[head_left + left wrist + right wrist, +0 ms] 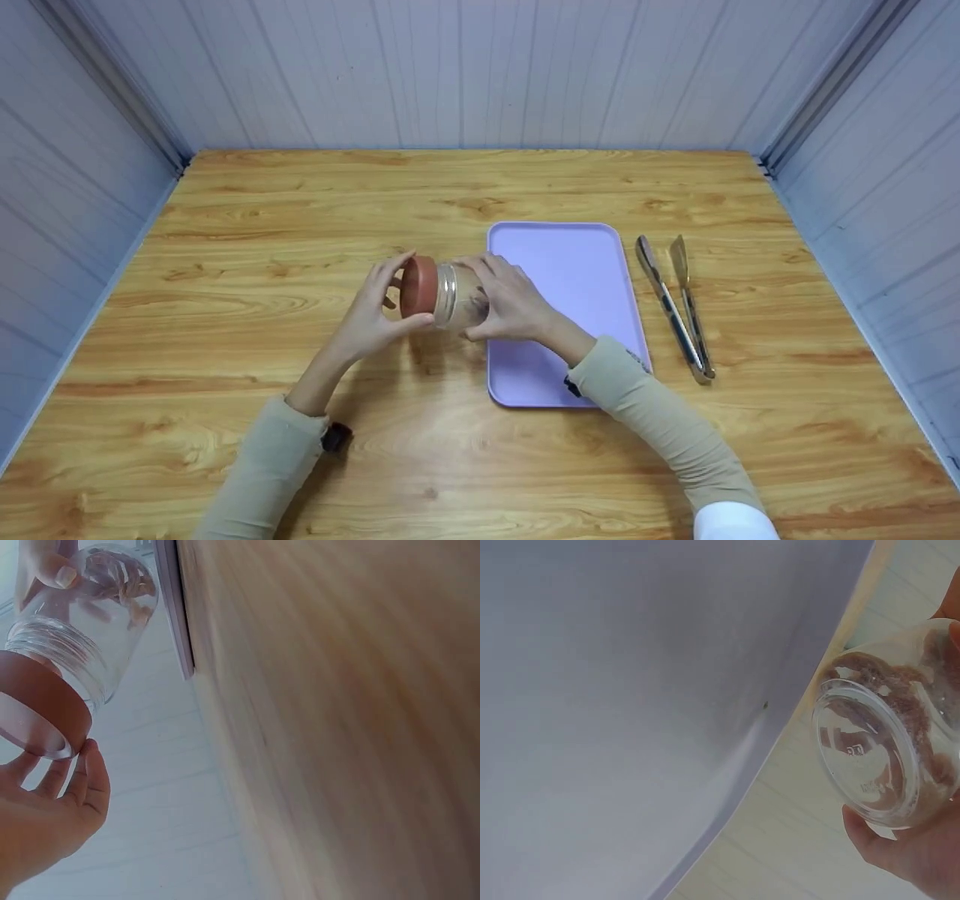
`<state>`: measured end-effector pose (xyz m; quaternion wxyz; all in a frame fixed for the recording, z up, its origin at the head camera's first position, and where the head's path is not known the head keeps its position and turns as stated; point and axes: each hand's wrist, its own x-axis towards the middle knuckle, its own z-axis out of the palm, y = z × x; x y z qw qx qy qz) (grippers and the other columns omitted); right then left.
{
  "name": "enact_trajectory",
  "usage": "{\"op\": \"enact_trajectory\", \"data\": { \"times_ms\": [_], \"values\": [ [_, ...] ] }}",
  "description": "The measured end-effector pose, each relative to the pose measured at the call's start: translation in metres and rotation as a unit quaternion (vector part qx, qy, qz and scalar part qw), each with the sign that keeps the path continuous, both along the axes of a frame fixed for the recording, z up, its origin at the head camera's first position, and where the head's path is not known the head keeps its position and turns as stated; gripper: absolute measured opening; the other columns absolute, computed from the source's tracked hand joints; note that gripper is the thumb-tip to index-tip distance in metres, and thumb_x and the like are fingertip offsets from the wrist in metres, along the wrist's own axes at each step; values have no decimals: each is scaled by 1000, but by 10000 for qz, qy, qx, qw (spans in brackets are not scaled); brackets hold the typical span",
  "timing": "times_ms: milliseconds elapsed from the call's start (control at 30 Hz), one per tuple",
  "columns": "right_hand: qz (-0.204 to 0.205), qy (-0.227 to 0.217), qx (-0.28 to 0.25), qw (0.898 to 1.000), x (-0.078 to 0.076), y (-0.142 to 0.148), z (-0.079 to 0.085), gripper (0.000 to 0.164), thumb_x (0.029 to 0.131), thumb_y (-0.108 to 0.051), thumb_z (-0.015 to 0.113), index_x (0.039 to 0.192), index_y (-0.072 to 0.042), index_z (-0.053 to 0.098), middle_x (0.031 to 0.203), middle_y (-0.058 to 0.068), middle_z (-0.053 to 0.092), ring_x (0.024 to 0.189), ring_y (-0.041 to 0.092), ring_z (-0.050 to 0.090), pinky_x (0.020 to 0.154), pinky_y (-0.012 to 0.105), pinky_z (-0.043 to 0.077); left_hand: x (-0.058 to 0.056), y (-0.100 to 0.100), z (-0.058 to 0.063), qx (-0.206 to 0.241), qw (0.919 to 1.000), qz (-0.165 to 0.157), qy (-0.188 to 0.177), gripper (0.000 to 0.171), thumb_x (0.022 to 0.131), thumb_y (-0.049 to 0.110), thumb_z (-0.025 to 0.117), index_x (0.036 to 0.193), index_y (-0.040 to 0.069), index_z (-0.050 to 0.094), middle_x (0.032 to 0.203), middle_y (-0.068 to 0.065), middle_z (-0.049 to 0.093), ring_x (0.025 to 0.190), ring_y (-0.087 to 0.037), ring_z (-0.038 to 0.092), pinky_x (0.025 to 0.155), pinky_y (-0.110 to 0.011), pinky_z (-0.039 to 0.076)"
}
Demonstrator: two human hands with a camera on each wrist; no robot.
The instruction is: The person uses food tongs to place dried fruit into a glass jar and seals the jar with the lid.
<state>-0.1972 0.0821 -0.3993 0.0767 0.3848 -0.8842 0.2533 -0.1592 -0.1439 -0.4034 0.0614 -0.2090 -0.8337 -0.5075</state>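
Observation:
A clear jar [448, 296] is held tilted on its side above the table, left of the lilac tray's middle. My left hand [373, 315] grips its reddish-brown lid [419, 288] between thumb and fingers. The lid stands at the jar's mouth, and glass threads show beside it in the left wrist view. Around the jar's body curls my right hand [514, 300], thumb below and fingers over the top. Brown, shrivelled pieces [911, 694] lie inside the jar near its base. The base faces the right wrist camera.
Under my right hand and forearm lies the lilac tray [574, 262] on the wooden table [315, 217]. Metal tongs [679, 315] rest to the right of the tray, spread apart, their joined end toward me. Pale panels [480, 75] wall the table at the back and both sides.

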Motion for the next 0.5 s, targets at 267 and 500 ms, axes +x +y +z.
{"op": "enact_trajectory", "data": {
  "times_ms": [267, 500],
  "values": [
    [3, 72, 124, 9999, 1, -1, 2, 90, 53, -44, 76, 129, -14, 39, 116, 4, 44, 102, 17, 41, 78, 37, 35, 1, 0, -1, -255, 9996, -56, -128, 81, 70, 36, 73, 137, 21, 29, 120, -6, 37, 92, -20, 44, 69, -39, 41],
    [-42, 174, 160, 9997, 1, -2, 3, 90, 52, -45, 76, 128, -14, 39, 114, 2, 45, 99, 16, 42, 77, 36, 36, 1, 0, -1, -330, 9991, -44, -268, 81, 70, 37, 73, 136, 20, 29, 118, -7, 37, 94, -21, 44, 71, -40, 42]
  ]
}}
